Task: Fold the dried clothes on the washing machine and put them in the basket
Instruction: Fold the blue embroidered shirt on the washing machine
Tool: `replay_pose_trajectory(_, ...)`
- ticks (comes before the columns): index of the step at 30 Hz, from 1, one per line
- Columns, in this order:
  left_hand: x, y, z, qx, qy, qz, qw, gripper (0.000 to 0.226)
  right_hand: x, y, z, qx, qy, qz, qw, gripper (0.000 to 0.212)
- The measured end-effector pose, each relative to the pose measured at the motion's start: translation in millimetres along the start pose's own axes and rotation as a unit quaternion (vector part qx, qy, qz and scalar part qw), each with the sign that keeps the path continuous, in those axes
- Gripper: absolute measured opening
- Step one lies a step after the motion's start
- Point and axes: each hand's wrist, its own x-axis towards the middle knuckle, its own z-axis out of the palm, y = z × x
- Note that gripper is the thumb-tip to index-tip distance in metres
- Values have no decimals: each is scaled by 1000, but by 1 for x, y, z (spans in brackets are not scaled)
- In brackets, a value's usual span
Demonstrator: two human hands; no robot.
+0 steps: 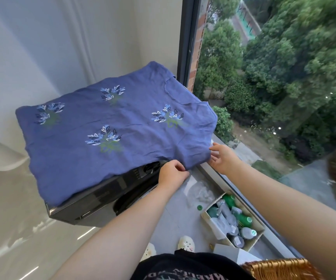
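**Step in hand: fold the near sleeve inward.**

The T-shirt (112,122) lies flat, print side up, covering the top of the washing machine (102,197). Its neckline points to the machine's far right corner, by the window. Its hem hangs over the left edge. The near sleeve (195,152) overhangs the front right corner.

Hand positions:
- The left hand (173,172) has its fingers curled, pinching the sleeve's lower edge at the front edge of the machine.
- The right hand (222,158) is at the sleeve hem with fingers spread and touching the cloth. Whether it has a firm pinch cannot be told.

Procedure, as judged from this position:
1. Secure both corners of the sleeve hem before lifting.
2. Keep the hem taut between the hands — slack there will likely crease the fold.
3. Carry the sleeve over the body and lay it parallel to the side seam.
4. Smooth from the fold line outward.

Caution: much of the cloth overhangs the left and front edges, so a hard pull could drag the garment off the top.

The basket (280,268) is at the person's right side, well apart from the machine — no folded item is visible in the small part of it that shows.
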Motion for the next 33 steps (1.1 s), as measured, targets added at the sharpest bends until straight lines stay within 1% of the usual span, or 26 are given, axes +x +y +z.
replay_pose_trajectory(2,1,-1,-1,96,18,32,995,22,-7,-1,1,17,28,1,999,23)
replay_pose_trajectory(5,1,-1,3,162,46,66,983,25,-13,-1,1,61,31,6,998,21)
replay_pose_trajectory(8,2,2,5,222,83,107,965,41,-17,-2,2,87,14,10,996,29)
replay_pose_trajectory(11,5,8,7,266,108,145,947,47,-23,-4,3,72,-10,9,997,40)
replay_pose_trajectory(13,8,11,9,261,123,162,944,43,-27,-6,4,61,-16,1,998,37)
replay_pose_trajectory(15,10,15,10,235,132,159,950,35,-27,-7,3,73,-14,-1,997,36)
replay_pose_trajectory(17,13,16,12,223,129,162,953,28,-27,-10,1,90,-21,0,996,40)
replay_pose_trajectory(20,15,18,15,218,121,181,951,31,-27,-15,2,73,-26,-10,997,37)
replay_pose_trajectory(23,15,26,16,187,149,186,953,38,-26,-23,1,76,-42,-8,996,36)
replay_pose_trajectory(24,15,29,16,179,160,188,952,38,-25,-26,1,85,-48,0,995,34)
replay_pose_trajectory(26,17,37,14,165,169,189,953,30,-29,-33,2,71,-65,1,995,35)
replay_pose_trajectory(28,18,44,11,155,156,190,957,18,-29,-37,1,-4,-82,-24,996,38)
replay_pose_trajectory(29,19,47,9,154,145,196,957,13,-27,-37,0,-80,-72,-53,993,39)
replay_pose_trajectory(30,20,50,8,153,132,203,958,10,-24,-36,-3,-166,-51,-88,981,40)
replay_pose_trajectory(31,21,53,5,146,117,202,961,8,-20,-36,-5,-251,-28,-126,959,40)
replay_pose_trajectory(32,23,55,3,131,100,190,968,8,-18,-35,-7,-343,-13,-171,924,39)
replay_pose_trajectory(33,24,57,0,109,83,169,976,10,-16,-34,-9,-448,-9,-217,867,35)
